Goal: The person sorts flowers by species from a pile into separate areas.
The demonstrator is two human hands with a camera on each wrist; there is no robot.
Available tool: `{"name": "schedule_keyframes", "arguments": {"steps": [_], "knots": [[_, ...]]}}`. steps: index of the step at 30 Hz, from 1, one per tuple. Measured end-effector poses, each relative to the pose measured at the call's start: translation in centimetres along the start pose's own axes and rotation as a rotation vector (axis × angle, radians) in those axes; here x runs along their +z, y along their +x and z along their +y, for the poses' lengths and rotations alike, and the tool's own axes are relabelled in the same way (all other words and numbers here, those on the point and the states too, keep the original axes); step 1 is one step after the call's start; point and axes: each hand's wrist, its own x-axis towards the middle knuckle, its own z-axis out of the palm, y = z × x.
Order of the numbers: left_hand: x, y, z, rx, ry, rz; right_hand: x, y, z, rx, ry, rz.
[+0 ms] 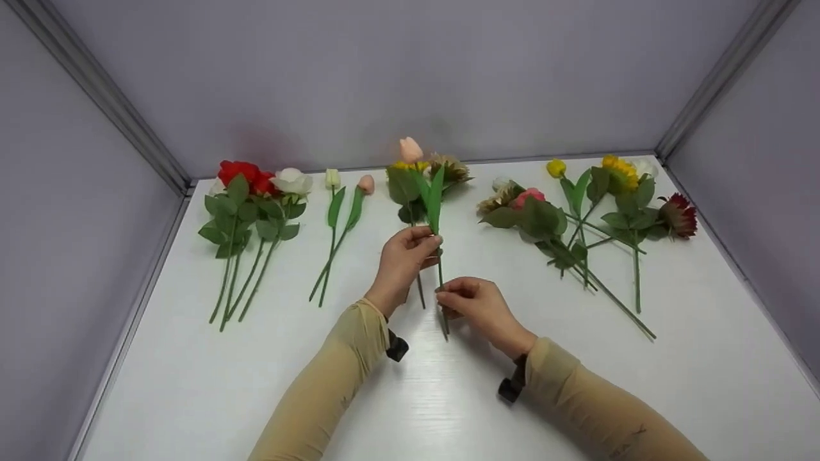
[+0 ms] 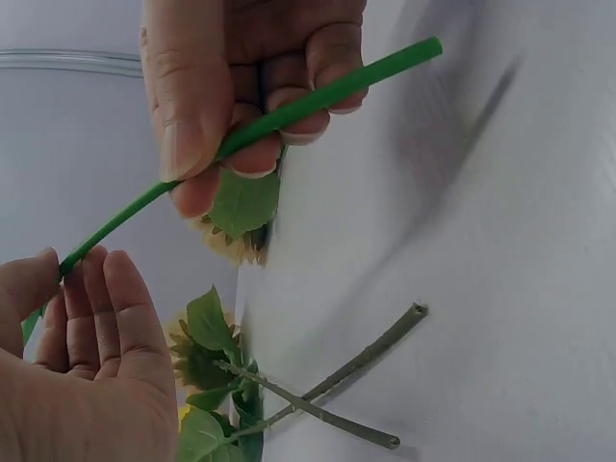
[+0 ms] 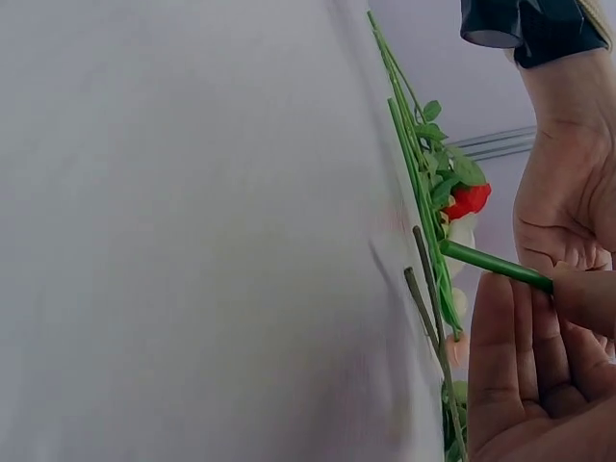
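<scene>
In the head view a pale pink tulip point(image 1: 410, 150) is held upright over the middle of the table, its green leaves point(image 1: 435, 200) below the bloom. My left hand point(image 1: 405, 262) pinches the stem just under the leaves, between thumb and fingers. Lower down, my right hand point(image 1: 480, 308) grips the same stem point(image 2: 337, 91) near its cut end, which sticks out past the fingers. Behind the tulip lie a yellow sunflower point(image 1: 403, 165) and a tan flower point(image 1: 450, 169), partly hidden by its leaves. Their brown-green stems point(image 2: 327, 416) cross on the table in the left wrist view.
Red roses point(image 1: 246, 177) and a white rose point(image 1: 293, 182) lie at the left. Beside them are a white tulip point(image 1: 332, 178) and a pink tulip point(image 1: 366, 185) with crossed stems. At the right lie a yellow tulip point(image 1: 556, 168), sunflower point(image 1: 619, 173), dark red flower point(image 1: 679, 216) and pink flower point(image 1: 529, 197).
</scene>
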Motion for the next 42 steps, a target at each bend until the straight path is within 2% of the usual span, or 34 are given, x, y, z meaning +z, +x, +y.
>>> {"name": "schedule_keyframes", "arguments": {"steps": [5, 12, 17, 22, 27, 31, 33, 35, 39, 42], "knots": [[-0.2, 0.0, 0.0, -0.009, 0.006, 0.005, 0.8, -0.2, 0.5, 0.019, 0.015, 0.008], [-0.3, 0.0, -0.1, -0.008, 0.025, 0.02, 1.4, -0.7, 1.0, 0.052, 0.08, -0.045], [-0.3, -0.1, -0.4, -0.016, 0.01, 0.011, 1.6, -0.7, 1.3, 0.055, 0.074, -0.044], [-0.6, -0.6, -0.7, -0.026, 0.051, -0.006, 1.7, -0.7, 1.3, 0.042, 0.061, -0.043], [-1.4, -1.1, -0.6, -0.047, 0.104, -0.015, 1.9, -0.6, 1.3, 0.021, 0.009, -0.06], [-2.6, -0.9, 0.0, -0.029, 0.162, 0.008, 2.3, -0.5, 0.9, -0.003, -0.019, -0.107], [-3.7, -0.7, 0.5, -0.011, 0.212, 0.032, 2.4, -0.4, 0.6, -0.059, -0.079, -0.134], [-5.1, -0.4, 1.0, 0.006, 0.281, 0.063, 2.5, -0.4, 0.2, -0.147, -0.193, -0.152], [-8.6, 0.5, 2.0, 0.008, 0.462, 0.134, 2.5, -0.1, -0.9, -0.346, -0.563, -0.18], [-11.2, 1.1, 2.6, -0.007, 0.59, 0.188, 2.8, 0.3, -2.1, -0.45, -0.829, -0.229]]}}
